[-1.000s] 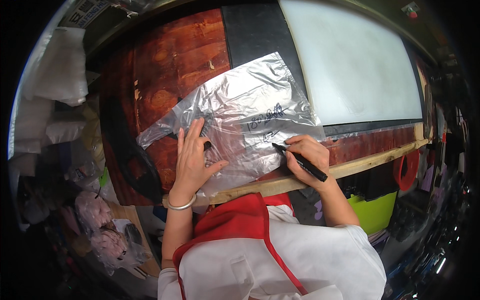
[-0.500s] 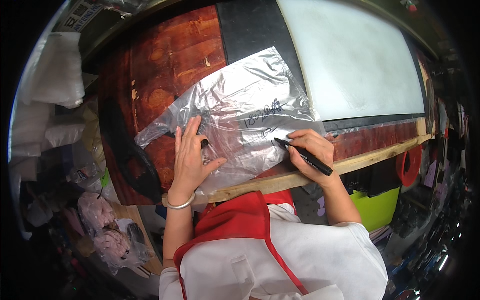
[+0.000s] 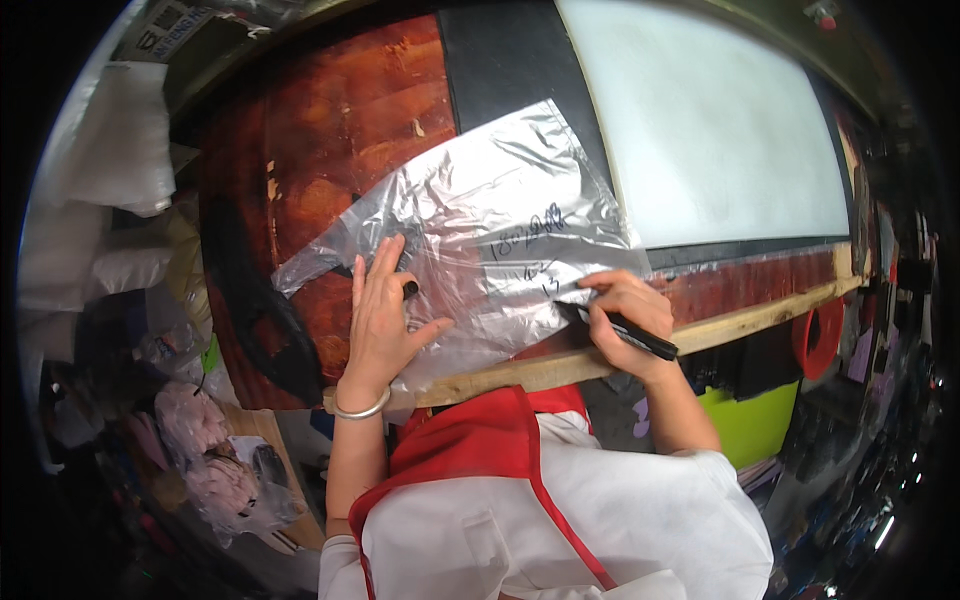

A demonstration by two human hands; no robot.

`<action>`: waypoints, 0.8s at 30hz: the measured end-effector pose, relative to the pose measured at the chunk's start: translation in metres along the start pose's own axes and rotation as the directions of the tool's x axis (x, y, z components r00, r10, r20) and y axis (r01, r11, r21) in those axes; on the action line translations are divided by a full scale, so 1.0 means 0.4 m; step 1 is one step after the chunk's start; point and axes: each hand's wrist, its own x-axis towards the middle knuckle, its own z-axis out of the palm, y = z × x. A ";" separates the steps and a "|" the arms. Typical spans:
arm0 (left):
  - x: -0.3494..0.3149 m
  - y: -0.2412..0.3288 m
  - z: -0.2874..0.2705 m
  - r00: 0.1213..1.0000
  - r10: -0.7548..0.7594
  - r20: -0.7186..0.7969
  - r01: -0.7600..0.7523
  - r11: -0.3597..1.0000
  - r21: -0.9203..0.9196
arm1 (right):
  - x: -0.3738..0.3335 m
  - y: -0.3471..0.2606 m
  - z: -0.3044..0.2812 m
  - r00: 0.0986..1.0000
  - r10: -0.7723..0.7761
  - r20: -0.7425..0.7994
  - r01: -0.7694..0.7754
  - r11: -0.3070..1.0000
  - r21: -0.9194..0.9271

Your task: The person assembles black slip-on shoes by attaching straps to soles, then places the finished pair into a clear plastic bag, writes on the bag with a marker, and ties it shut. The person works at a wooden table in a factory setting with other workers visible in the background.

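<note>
A clear, wrinkled plastic bag lies across the table and bears black handwriting near its right side. My right hand grips a black marker like a pen, its tip down by the lowest line of writing. My left hand presses on the bag's left part with most fingers stretched out. A small black marker cap is tucked among its fingers, beside the bent index finger. A bangle circles that wrist.
The reddish wooden table has a pale timber front edge. A white board lies at right over a black sheet. A dark strap-like piece lies at left. Bagged pink items and a green bin stand below.
My right hand and the marker have moved slightly right and toward me. Another black mark shows on the bag's lowest line. My left hand has stayed nearly in place.
</note>
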 end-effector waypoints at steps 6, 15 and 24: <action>0.004 0.014 -0.032 0.995 -0.012 -0.096 -0.002 0.989 -0.149 | 0.021 -0.056 0.002 0.931 0.296 -0.214 -0.186 0.888 0.420; -0.047 0.078 -0.139 0.980 0.109 -0.165 -0.162 0.922 -0.352 | 0.108 -0.192 0.124 0.990 -0.064 0.129 -0.004 0.882 0.472; -0.188 0.132 -0.171 0.865 0.253 -0.434 -0.382 0.892 -0.242 | 0.065 -0.277 0.230 0.955 0.146 0.258 -0.246 0.875 0.416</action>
